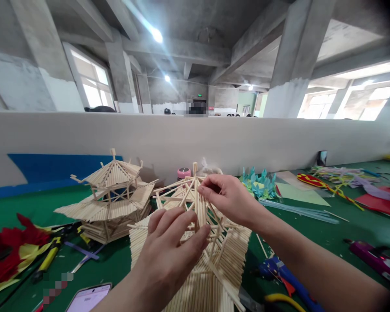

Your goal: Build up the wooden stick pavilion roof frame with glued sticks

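Note:
A pagoda model of thin wooden sticks (224,255) stands in front of me, with a partly covered upper roof frame. My right hand (225,195) is closed, its thumb and index finger pinching a wooden stick (200,208) near the roof's peak. Lower down, my left hand (173,242) has curled fingers and thumb around the lower part of the roof sticks. The fingers hide part of the frame, so the exact contact is hard to see. To the left stands a second stick pagoda (113,195) with its roofs covered.
A blue glue gun (282,275) lies right of the model, a purple one (373,260) farther right. A phone (89,299) lies at front left, near yellow-handled tools (48,260) and red petals (6,247). Behind are a pink-lidded container (183,173), turquoise paper craft (260,184) and a white partition (149,136).

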The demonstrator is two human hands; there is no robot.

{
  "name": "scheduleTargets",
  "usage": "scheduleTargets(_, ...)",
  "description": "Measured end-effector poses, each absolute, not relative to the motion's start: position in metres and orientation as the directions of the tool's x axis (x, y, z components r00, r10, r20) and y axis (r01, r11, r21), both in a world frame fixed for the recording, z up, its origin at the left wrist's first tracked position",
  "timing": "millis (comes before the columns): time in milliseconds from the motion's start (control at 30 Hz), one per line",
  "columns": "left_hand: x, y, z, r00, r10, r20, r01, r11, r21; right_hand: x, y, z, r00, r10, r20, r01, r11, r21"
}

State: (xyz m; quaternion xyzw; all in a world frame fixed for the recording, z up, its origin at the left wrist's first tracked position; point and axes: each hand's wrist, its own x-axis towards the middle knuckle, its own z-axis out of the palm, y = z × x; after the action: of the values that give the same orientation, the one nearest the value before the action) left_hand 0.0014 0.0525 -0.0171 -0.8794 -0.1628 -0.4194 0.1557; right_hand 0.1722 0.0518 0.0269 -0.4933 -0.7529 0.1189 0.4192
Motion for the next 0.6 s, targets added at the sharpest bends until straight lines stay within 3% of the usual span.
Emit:
scheduleTargets(267,-0.005,0.059,-0.026,0.684,0.061,0.727,0.37,-0.888,-0.273,0.173,0.056,0.013,-0.077,0.786,0.614,0.533,0.552,-0.641)
scheduleTargets(433,-0.006,0.059,-0.024,0.694,0.026,0.72,0.363,-0.876,-0.318,0.18,0.058,0.01,-0.02,0.858,0.513,0.377,0.482,-0.791)
scheduleTargets(600,-0.006,0.057,-0.02,0.705,0.007,0.709,0.363,-0.862,-0.353,0.183,0.055,0.015,-0.064,0.9,0.431,0.327,0.427,-0.843)
